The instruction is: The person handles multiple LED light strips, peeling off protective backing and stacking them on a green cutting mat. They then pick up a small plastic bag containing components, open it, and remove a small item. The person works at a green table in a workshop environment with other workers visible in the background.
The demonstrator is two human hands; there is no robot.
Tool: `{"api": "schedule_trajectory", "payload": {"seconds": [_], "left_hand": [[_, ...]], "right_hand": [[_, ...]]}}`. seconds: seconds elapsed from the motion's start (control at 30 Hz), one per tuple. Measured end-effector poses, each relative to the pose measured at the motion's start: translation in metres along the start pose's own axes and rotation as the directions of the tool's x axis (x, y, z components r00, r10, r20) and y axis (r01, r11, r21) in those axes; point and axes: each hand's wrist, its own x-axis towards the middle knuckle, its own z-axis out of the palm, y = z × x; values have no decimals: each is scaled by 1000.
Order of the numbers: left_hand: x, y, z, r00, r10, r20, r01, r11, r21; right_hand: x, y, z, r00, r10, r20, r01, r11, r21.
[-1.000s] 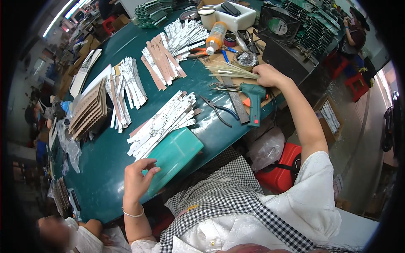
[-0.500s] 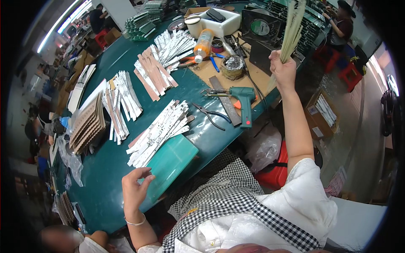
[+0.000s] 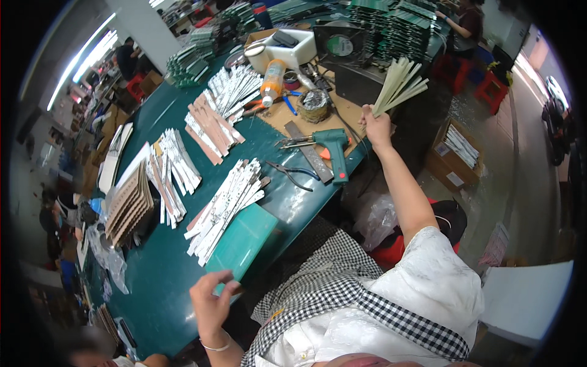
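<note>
At the far right edge of the table, my right hand (image 3: 377, 127) is closed around a fanned bundle of pale yellowish thin strips (image 3: 400, 88), held upright and tilted right. My left hand (image 3: 211, 300) hovers by the near table edge, its fingers loosely curled and holding nothing. Just beyond it lies a glossy green board (image 3: 247, 235), with a pile of white printed strips (image 3: 221, 211) resting across its left side. Black-handled pliers (image 3: 293, 174) and a green soldering gun (image 3: 333, 153) lie between the two hands.
More strip piles (image 3: 177, 159) cover the green table (image 3: 147, 275), beside stacked brown corrugated pieces (image 3: 131, 205). An orange bottle (image 3: 273, 79), a tin (image 3: 313, 105) and a white box (image 3: 299, 49) stand farther back. A cardboard box (image 3: 452, 153) sits on the floor at right. Other people work in the background.
My right hand has come down and left with the bundle, which now fans out more. My left hand has dropped slightly toward me. The view has shifted a little.
</note>
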Motion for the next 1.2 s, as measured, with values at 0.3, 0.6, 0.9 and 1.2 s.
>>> {"api": "schedule_trajectory", "payload": {"seconds": [0.3, 0.6, 0.9, 1.2], "left_hand": [[15, 50, 62, 932, 212, 295, -83, 915, -394], [74, 5, 89, 767, 223, 602, 178, 827, -533], [136, -63, 170, 647, -70, 759, 724, 366, -584], [171, -179, 181, 529, -94, 843, 831, -143, -538]], "right_hand": [[-55, -171, -106, 908, 68, -413, 75, 944, 321], [-306, 7, -437, 65, 317, -946, 28, 947, 319], [-528, -29, -396, -773, 23, -634, -484, 626, 612], [-532, -110, -530, -265, 383, -885, 370, 888, 273]]}}
